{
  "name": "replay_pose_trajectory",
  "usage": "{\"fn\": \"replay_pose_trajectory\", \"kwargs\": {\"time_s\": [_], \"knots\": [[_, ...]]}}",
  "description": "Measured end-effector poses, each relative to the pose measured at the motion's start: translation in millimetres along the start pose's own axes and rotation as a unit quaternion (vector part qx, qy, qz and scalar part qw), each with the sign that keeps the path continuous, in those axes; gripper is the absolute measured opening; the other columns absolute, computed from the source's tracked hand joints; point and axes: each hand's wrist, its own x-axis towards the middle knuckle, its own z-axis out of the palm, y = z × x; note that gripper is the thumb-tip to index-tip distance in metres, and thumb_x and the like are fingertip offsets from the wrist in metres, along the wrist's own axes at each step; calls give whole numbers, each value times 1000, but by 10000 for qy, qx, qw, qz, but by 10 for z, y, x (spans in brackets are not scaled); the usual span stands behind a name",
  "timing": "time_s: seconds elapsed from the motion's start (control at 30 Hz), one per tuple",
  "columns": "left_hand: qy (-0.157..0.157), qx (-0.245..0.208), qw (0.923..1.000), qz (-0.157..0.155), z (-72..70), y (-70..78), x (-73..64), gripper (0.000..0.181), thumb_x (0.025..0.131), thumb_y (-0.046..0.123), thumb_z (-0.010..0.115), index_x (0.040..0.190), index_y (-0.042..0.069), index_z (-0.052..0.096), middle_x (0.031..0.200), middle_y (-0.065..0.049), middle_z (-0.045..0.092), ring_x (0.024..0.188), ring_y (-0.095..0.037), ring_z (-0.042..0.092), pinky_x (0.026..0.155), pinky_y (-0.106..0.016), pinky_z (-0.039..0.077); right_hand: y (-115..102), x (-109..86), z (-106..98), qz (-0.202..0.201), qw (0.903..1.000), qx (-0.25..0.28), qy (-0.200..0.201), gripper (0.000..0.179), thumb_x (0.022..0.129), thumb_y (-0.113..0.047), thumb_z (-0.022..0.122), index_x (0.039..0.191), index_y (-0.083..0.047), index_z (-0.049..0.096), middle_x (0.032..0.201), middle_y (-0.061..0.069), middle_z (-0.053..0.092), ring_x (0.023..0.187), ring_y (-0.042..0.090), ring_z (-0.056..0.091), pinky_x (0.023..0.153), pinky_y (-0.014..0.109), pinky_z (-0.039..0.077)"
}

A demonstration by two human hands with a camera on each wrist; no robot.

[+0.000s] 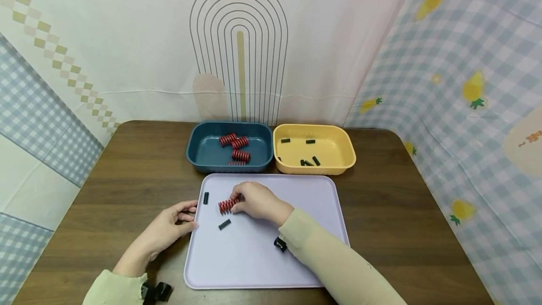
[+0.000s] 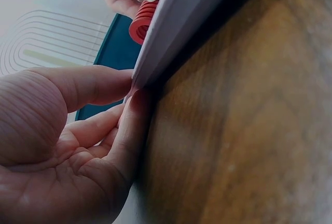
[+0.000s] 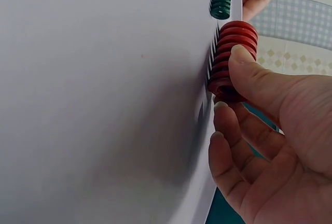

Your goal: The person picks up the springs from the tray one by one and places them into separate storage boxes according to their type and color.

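Note:
My right hand [image 1: 257,200] is over the left part of a pale lilac tray [image 1: 271,258], thumb and fingers pinching a red coil spring [image 3: 237,53] near one end. The spring lies on its side, close over the tray. Two small dark green springs are nearby: one [image 1: 225,224] just in front of the red spring, the other [image 1: 206,198] by the tray's left rim. At that left edge, my left hand [image 1: 169,227] grips the rim, its thumb [image 2: 98,85] on top and a finger underneath.
Behind the tray, a dark blue bin [image 1: 203,164] holds several red springs [image 1: 240,142]. Touching it on the right stands a yellow bin [image 1: 334,169] with several small dark springs [image 1: 316,160]. All rest on a brown wooden table [image 1: 394,229], with patterned cloth hanging behind and at the sides.

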Motion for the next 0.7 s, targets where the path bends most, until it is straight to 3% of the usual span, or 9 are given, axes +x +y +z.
{"fn": "replay_pose_trajectory", "kwargs": {"time_s": [0.13,0.37,0.7], "knots": [[25,8,10000,-6,4,7,-4,59,87,3,69,140,1,46,126,-17,52,105,-26,57,79,-26,51,-17,-1,-7,-44,9997,-259,-22,16,83,-30,78,95,-23,71,91,-14,63,88,4,55,82,28,46],[29,-20,10000,-7,8,16,-22,59,87,3,69,141,0,45,127,-16,51,105,-26,57,78,-26,51,-76,-58,29,-227,9945,-1020,-111,28,87,-31,74,112,-20,71,102,-8,63,94,8,58,84,29,47],[48,8,10000,6,14,31,-26,58,87,3,70,140,1,46,126,-16,52,105,-26,56,79,-25,51,-6,-100,91,-446,9938,-955,365,28,90,-37,68,110,-17,70,97,-7,61,89,8,57,81,29,48]]}}
